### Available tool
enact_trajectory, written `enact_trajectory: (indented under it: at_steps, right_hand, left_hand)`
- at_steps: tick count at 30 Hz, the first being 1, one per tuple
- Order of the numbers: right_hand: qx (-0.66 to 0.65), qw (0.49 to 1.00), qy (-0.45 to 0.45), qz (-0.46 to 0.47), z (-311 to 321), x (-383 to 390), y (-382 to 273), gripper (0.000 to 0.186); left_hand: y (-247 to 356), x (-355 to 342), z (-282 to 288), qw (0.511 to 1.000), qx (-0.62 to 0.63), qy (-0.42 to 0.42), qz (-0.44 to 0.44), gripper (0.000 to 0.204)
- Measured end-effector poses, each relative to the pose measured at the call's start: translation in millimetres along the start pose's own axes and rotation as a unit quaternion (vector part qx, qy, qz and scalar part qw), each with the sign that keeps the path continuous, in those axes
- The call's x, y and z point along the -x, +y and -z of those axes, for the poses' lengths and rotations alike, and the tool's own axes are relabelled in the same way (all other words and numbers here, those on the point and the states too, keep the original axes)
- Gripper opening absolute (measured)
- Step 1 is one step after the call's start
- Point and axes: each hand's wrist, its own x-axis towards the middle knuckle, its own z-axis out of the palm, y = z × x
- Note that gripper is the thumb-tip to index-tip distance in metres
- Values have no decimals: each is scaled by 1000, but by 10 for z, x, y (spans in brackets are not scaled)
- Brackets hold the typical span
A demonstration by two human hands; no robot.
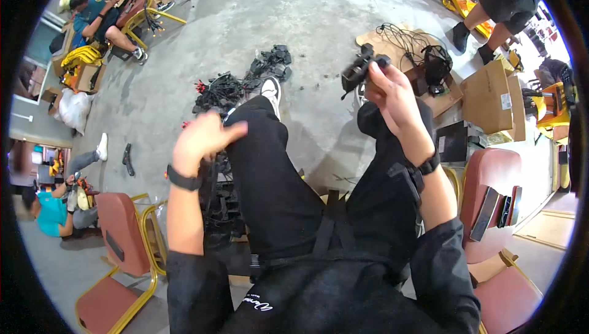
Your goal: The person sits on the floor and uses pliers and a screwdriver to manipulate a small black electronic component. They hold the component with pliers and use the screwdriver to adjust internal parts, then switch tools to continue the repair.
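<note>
My right hand (392,97) is raised over my right knee. Its thumb and fingers close on a small black plastic part with a clamp-like shape (358,75); the exact kind cannot be made out. My left hand (205,140) is beside my left knee, slightly smeared by motion. Its thumb sticks out to the right, apart from the rest, and nothing shows in it; the other fingertips are partly hidden. Beyond it lies a heap of black parts with red-tipped cables (219,91). More black parts (270,64) lie just past my left shoe.
At right are a cardboard box (488,97), a black box (457,142) and cables on a cardboard sheet (383,42). Red padded chairs (123,229) stand on both sides. Black parts are stacked beside my left leg (221,205). Other people sit at left; one stands far right.
</note>
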Motion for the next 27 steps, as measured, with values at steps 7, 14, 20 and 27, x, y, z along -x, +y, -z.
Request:
enact_trajectory:
  at_steps: [7, 14, 20, 27]
  right_hand:
    - [-20, 995, -88, -38, -265, -535, 149, 21]
    - [82, 992, -93, 3, -419, -911, 84, 26]
    - [154, 987, -39, 27, -163, -978, 265, 30]
    - [221, 965, -54, 127, 1, -972, 184, 33]
  left_hand:
    - [-213, 238, -442, 977, 211, 39, -6, 37]
    - [-680, -258, -323, 976, 83, 194, 53, 35]
    - [163, -826, 76, 937, 255, 229, -67, 36]
    - [590, -2156, -2106, 915, 241, -298, 125, 46]
